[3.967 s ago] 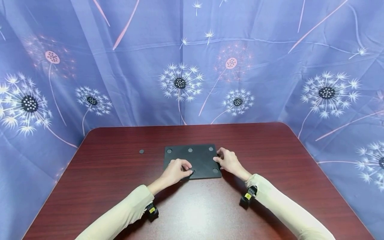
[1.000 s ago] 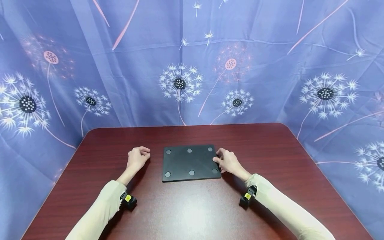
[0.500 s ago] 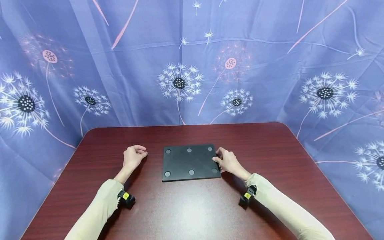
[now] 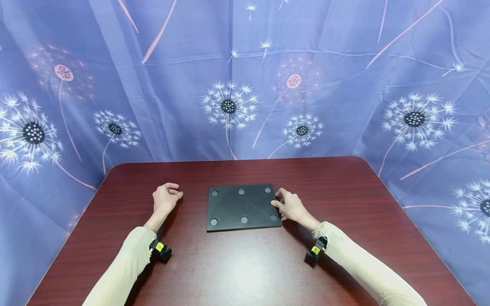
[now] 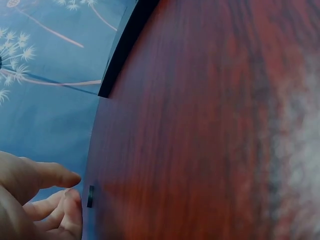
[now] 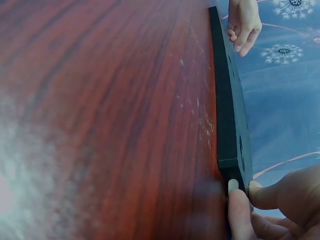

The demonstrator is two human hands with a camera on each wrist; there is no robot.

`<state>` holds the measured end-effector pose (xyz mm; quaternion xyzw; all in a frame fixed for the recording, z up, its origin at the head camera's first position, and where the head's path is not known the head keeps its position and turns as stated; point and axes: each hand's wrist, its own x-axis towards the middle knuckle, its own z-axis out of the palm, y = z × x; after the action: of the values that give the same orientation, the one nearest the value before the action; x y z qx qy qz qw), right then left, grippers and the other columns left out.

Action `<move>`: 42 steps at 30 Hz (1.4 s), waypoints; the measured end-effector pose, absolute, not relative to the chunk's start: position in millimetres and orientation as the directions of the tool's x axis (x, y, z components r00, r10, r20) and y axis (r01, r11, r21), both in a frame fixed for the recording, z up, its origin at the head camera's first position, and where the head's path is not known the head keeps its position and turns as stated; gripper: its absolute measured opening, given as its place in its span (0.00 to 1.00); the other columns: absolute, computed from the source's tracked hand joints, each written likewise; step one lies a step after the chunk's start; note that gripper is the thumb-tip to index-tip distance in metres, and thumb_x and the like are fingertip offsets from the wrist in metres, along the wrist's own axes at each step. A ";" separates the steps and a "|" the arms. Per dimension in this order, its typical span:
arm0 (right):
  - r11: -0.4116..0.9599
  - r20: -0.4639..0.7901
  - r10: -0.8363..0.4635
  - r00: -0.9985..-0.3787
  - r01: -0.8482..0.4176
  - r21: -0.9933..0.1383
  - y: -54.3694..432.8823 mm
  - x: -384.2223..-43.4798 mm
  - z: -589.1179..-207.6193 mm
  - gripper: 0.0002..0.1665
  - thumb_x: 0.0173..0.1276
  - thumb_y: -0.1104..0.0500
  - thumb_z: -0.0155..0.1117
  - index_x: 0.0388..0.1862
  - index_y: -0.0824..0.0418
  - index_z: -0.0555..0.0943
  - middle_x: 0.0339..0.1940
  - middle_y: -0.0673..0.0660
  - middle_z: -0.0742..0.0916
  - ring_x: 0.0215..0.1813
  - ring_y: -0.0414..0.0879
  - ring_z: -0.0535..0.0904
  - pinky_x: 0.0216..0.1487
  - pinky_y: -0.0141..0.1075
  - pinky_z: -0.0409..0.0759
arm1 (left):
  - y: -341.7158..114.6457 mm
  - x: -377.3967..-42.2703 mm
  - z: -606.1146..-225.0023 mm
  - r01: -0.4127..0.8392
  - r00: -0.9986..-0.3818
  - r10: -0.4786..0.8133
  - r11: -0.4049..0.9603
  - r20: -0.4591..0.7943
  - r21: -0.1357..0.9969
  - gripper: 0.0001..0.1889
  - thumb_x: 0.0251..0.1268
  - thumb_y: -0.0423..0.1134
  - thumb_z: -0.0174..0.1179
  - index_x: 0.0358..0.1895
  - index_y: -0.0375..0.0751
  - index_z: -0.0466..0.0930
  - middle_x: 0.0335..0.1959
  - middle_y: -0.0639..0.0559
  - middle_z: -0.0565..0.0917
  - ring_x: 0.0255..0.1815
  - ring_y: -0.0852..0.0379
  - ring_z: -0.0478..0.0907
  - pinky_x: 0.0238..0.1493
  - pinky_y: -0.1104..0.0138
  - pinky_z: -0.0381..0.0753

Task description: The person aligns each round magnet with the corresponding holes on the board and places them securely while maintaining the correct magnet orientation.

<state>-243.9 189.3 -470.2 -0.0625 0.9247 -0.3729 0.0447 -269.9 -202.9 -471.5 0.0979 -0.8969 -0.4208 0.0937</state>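
A flat black rectangular board (image 4: 241,206) lies in the middle of the table, with several round grey spots along its far and near edges. My right hand (image 4: 292,207) grips the board's right edge; the right wrist view shows the thumb at the top face and a fingertip (image 6: 233,186) against the side. Left of the board, my left hand (image 4: 164,198) hovers low with loosely bent fingers. Just past its fingertips, the left wrist view shows a small dark disc (image 5: 90,196) on the table. From the head view that disc is hidden by the hand.
The reddish-brown wooden table (image 4: 245,272) has rounded far corners. Behind and beside it hangs a blue curtain (image 4: 183,85) with a dandelion print. Black wrist cameras (image 4: 162,252) are strapped over the light sleeves.
My left hand has left the board's front edge and gone left to where the small disc lay, drifting slightly further left. The board's front middle spot is uncovered. My right hand keeps its grip.
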 end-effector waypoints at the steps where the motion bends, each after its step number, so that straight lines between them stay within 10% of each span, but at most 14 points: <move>1: 0.712 -0.034 -0.150 -0.988 -0.084 -0.697 189.2 -244.0 -470.1 0.16 0.68 0.58 0.63 0.50 0.67 0.74 0.21 0.56 0.82 0.15 0.40 0.77 0.17 0.34 0.79 | -203.3 -269.7 -471.4 -0.099 -0.964 -0.253 0.626 0.081 0.774 0.16 0.57 0.33 0.65 0.49 0.32 0.81 0.35 0.38 0.87 0.40 0.42 0.84 0.39 0.62 0.77; 10: 0.712 -0.046 -0.140 -0.989 -0.068 -0.699 187.9 -243.8 -471.8 0.16 0.68 0.58 0.63 0.50 0.65 0.74 0.22 0.56 0.82 0.15 0.41 0.77 0.17 0.34 0.79 | -204.4 -268.1 -472.0 -0.168 -0.958 -0.287 0.599 0.014 0.783 0.18 0.58 0.34 0.65 0.51 0.31 0.80 0.39 0.33 0.86 0.45 0.38 0.80 0.46 0.52 0.78; 19: 0.720 -0.044 -0.145 -0.988 -0.075 -0.690 187.1 -242.4 -473.3 0.16 0.68 0.58 0.63 0.50 0.66 0.74 0.22 0.56 0.82 0.14 0.41 0.77 0.17 0.34 0.79 | -204.9 -269.2 -475.0 -0.192 -0.953 -0.302 0.604 -0.001 0.773 0.18 0.58 0.35 0.65 0.51 0.31 0.80 0.37 0.35 0.87 0.42 0.41 0.82 0.35 0.64 0.77; 26: 0.715 -0.046 -0.148 -0.988 -0.075 -0.695 188.0 -241.9 -472.0 0.16 0.69 0.58 0.63 0.50 0.66 0.74 0.22 0.56 0.81 0.14 0.41 0.77 0.17 0.34 0.79 | -205.6 -268.7 -475.9 -0.192 -0.952 -0.307 0.605 0.004 0.772 0.17 0.56 0.38 0.68 0.45 0.30 0.83 0.32 0.38 0.88 0.23 0.59 0.82 0.31 0.68 0.76; 32: 0.714 -0.046 -0.145 -0.988 -0.072 -0.696 188.6 -242.0 -471.9 0.16 0.69 0.58 0.63 0.50 0.65 0.74 0.21 0.56 0.81 0.14 0.41 0.76 0.17 0.34 0.79 | -203.7 -266.0 -475.2 -0.195 -0.944 -0.328 0.612 0.022 0.766 0.18 0.52 0.37 0.70 0.45 0.29 0.84 0.36 0.36 0.87 0.44 0.40 0.81 0.47 0.53 0.78; 42: 0.712 -0.037 -0.140 -0.990 -0.074 -0.699 188.5 -243.2 -473.6 0.15 0.68 0.58 0.63 0.49 0.65 0.74 0.20 0.55 0.81 0.13 0.40 0.76 0.16 0.34 0.79 | -203.4 -265.4 -472.6 -0.216 -0.932 -0.362 0.601 0.021 0.770 0.14 0.52 0.37 0.70 0.41 0.31 0.87 0.41 0.33 0.86 0.56 0.34 0.73 0.52 0.50 0.76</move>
<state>-243.2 188.5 -473.6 -0.0578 0.9241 -0.3753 0.0435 -265.4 -203.4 -472.6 0.1621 -0.8904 -0.4162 0.0878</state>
